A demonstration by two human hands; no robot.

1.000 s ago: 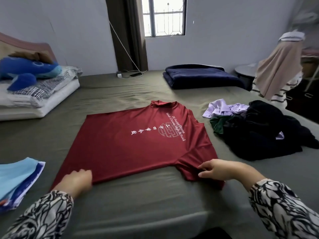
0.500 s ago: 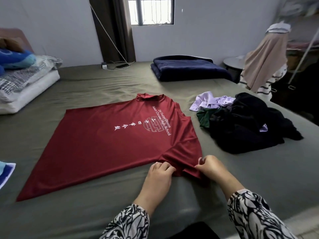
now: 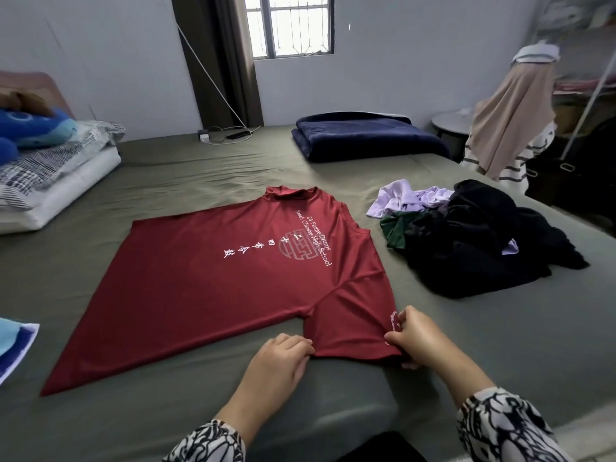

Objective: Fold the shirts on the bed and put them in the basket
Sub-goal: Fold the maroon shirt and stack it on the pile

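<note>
pinching the near sleeve of the maroon t-shirt [image 3: 233, 281] with both my left hand [image 3: 276, 365] and right hand [image 3: 415, 338]; it lies flat on the olive bed [image 3: 500, 345], unfolded clothes pile [image 3: 466, 235] beyond it to the right.

White print runs across the chest of the dark red T-shirt [image 3: 233, 281], which lies flat on the bed with its lettering turned sideways to the camera. Two lines in Latin script read "24 Festive Drums" and "Sabah Chinese High School". Beside them sits a round pale emblem and a row of Chinese characters, which appear to read 二十四节令鼓. A small white mark on the hem of the near sleeve is too small to read.
</note>
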